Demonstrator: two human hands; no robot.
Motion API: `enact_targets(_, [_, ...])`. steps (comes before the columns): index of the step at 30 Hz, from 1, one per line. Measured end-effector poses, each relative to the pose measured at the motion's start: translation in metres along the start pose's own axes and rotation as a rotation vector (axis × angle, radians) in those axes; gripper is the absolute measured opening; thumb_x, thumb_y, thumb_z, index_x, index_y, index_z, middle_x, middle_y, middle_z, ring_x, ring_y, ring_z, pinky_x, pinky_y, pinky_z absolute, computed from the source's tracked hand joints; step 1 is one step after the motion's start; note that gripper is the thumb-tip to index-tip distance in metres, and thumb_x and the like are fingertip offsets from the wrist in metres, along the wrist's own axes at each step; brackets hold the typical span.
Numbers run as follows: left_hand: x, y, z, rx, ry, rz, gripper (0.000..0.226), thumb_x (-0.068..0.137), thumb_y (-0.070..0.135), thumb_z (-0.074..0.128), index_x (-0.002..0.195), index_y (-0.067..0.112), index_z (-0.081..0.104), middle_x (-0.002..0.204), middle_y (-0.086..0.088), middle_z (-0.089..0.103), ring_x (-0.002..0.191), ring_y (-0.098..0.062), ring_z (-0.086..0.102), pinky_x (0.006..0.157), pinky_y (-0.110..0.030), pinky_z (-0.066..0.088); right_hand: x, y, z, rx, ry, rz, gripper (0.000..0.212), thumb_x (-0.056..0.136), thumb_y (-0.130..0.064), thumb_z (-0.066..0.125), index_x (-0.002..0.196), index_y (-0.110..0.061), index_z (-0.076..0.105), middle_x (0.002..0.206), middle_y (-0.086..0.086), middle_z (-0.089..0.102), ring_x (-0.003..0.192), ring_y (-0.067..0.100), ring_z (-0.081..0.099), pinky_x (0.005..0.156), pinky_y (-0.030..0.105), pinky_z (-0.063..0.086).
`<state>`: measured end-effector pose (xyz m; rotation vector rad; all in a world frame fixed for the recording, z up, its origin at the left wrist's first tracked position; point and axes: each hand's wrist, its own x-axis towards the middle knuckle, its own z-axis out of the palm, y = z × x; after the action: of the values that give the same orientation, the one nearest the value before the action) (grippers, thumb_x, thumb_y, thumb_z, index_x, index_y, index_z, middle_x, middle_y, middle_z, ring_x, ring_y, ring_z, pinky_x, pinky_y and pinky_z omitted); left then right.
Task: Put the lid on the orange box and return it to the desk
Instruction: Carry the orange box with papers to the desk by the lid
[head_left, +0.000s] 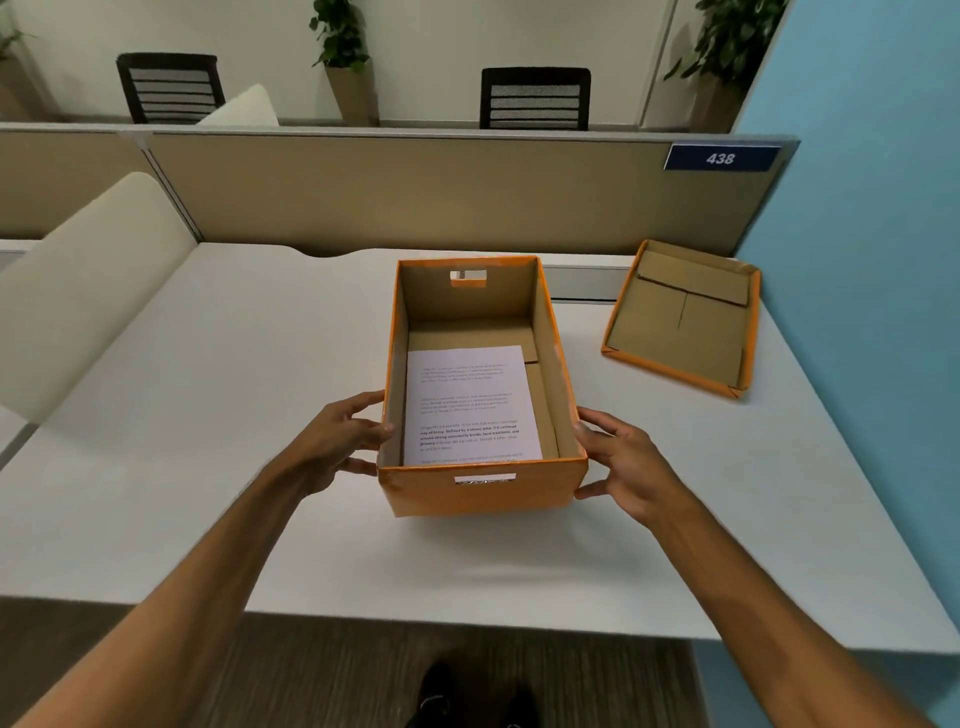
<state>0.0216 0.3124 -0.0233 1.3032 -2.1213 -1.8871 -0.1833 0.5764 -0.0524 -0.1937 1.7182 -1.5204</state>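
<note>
At the centre of the frame an open orange cardboard box (480, 415) sits on the white surface (218, 426), a printed sheet of white paper (467, 405) lying flat inside. The left hand (340, 441) and right hand (626, 462) press its near side walls, fingers spread, grasping it between them. Its orange cardboard lid (683, 317) lies upturned at the right of the frame, well apart.

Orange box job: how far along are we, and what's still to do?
Done: nothing beyond the printed paper sheet lying inside the open orange cardboard box. In hand: the left hand and right hand are at the box's near corners on the white desk. Left: the orange cardboard lid lies upside down to the right, apart from the box; it must go on.
</note>
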Motion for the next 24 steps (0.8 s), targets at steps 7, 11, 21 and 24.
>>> enact_targets(7, [-0.001,-0.013,0.011,0.049,-0.019,-0.045,0.058,0.097,0.01,0.057,0.15,0.022,0.038,0.125,-0.018,0.064,0.113,-0.04,0.062,0.092,-0.066,0.05,-0.016,0.022,0.005,0.015,0.058,0.038,0.04,0.096,-0.021,0.062,0.136,-0.024,0.058,0.123,0.003,0.071,0.119,0.026,0.059,0.084,0.066,0.051])
enact_targets(11, [0.003,-0.018,0.009,0.048,-0.018,-0.046,0.059,0.096,0.006,0.057,0.149,0.023,0.039,0.124,-0.018,0.063,0.113,-0.039,0.062,0.091,-0.065,0.05,-0.021,0.032,0.008,0.039,0.075,0.032,0.039,0.095,-0.023,0.063,0.133,-0.028,0.06,0.119,-0.001,0.073,0.118,0.025,0.06,0.083,0.063,0.054])
enact_targets(21, [-0.001,-0.032,0.004,0.061,-0.03,-0.037,0.059,0.097,0.011,0.056,0.15,0.026,0.037,0.132,-0.015,0.06,0.116,-0.037,0.061,0.093,-0.063,0.051,-0.026,0.042,0.018,0.031,0.131,0.045,0.031,0.094,-0.033,0.063,0.125,-0.037,0.063,0.116,-0.006,0.073,0.116,0.022,0.061,0.093,0.064,0.048])
enact_targets(24, [-0.002,-0.033,0.007,0.087,-0.016,-0.018,0.058,0.098,0.014,0.054,0.151,0.026,0.034,0.135,-0.016,0.058,0.119,-0.038,0.059,0.096,-0.062,0.05,-0.026,0.043,0.019,0.022,0.137,0.038,0.032,0.094,-0.035,0.062,0.126,-0.038,0.063,0.115,-0.005,0.074,0.115,0.021,0.061,0.096,0.061,0.046])
